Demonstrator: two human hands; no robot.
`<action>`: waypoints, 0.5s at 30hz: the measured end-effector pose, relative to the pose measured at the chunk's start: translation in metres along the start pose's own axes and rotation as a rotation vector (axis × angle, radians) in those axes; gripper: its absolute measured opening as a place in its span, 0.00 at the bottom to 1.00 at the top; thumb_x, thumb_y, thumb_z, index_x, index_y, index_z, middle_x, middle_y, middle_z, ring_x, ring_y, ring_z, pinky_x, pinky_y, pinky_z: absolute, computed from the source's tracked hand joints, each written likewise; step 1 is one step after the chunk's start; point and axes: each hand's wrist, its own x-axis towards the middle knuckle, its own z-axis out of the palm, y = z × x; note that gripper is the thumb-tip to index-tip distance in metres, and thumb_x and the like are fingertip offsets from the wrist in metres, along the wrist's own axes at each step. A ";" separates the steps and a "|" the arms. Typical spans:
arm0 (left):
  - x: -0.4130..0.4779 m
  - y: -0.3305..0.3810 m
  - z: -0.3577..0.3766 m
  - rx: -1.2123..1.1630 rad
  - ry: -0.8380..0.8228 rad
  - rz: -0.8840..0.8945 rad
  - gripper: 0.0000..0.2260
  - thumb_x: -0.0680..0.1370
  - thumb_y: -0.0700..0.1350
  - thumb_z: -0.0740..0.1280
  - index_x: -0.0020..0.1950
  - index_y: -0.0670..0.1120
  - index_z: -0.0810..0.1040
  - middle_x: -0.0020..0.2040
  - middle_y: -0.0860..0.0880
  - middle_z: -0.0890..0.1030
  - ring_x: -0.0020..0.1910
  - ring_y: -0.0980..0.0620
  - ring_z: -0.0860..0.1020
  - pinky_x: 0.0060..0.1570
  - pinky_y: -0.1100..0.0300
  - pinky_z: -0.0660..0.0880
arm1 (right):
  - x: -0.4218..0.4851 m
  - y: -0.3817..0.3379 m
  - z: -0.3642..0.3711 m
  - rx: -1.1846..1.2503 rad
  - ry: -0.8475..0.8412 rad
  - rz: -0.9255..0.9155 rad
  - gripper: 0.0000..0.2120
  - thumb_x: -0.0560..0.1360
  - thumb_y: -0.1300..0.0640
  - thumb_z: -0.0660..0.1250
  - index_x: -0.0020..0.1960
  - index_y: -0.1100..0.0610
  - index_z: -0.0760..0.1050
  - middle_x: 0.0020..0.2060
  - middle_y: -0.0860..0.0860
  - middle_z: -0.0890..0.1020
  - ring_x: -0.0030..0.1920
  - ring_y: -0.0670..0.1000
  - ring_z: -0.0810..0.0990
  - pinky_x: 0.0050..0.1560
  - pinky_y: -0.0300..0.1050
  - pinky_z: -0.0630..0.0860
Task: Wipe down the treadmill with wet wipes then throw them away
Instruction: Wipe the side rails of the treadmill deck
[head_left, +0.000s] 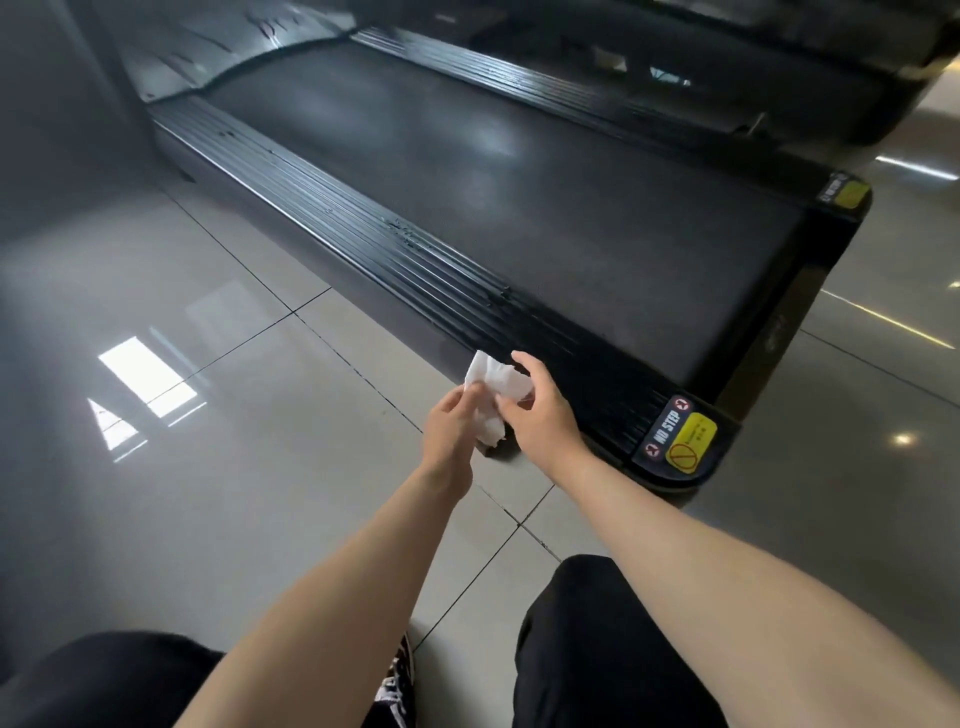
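Both hands, the left hand (451, 425) and right hand (540, 410), pinch one crumpled wipe (493, 395) beside the treadmill (519, 208) rail's near corner, probably refolding it before wiping.

Both bare forearms reach forward and meet near the middle: the left arm (332, 597) comes in from 7 o'clock and runs toward 1 o'clock, while the right arm (701, 561) comes in from 4 o'clock and runs toward 10 o'clock. The left hand (449, 426), its back to the camera, has curled fingers that pinch the wipe (498, 384), which sits at 1 o'clock from it. The right hand (540, 410), just beside the left at 3 o'clock, pinches the same wipe with its thumb, and its forefinger stretches over the top toward 11 o'clock.
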 end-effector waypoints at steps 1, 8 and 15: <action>-0.002 0.001 0.000 -0.001 0.031 0.016 0.10 0.83 0.48 0.65 0.53 0.44 0.82 0.41 0.49 0.84 0.37 0.54 0.80 0.35 0.65 0.77 | -0.002 -0.002 -0.002 0.019 0.026 0.005 0.24 0.80 0.59 0.66 0.74 0.47 0.66 0.55 0.43 0.76 0.56 0.46 0.78 0.52 0.36 0.77; -0.010 0.004 0.001 0.080 -0.025 0.071 0.08 0.84 0.46 0.65 0.57 0.44 0.80 0.45 0.48 0.87 0.43 0.49 0.84 0.50 0.48 0.81 | -0.001 -0.006 -0.009 0.053 0.126 0.010 0.13 0.80 0.63 0.65 0.63 0.54 0.75 0.51 0.48 0.80 0.51 0.48 0.80 0.43 0.32 0.76; -0.016 -0.002 0.006 0.222 -0.052 0.153 0.07 0.78 0.35 0.69 0.53 0.43 0.82 0.42 0.51 0.86 0.42 0.54 0.84 0.52 0.51 0.81 | -0.001 -0.006 -0.010 0.055 0.130 0.057 0.20 0.78 0.60 0.67 0.69 0.54 0.74 0.65 0.51 0.71 0.61 0.50 0.76 0.62 0.46 0.76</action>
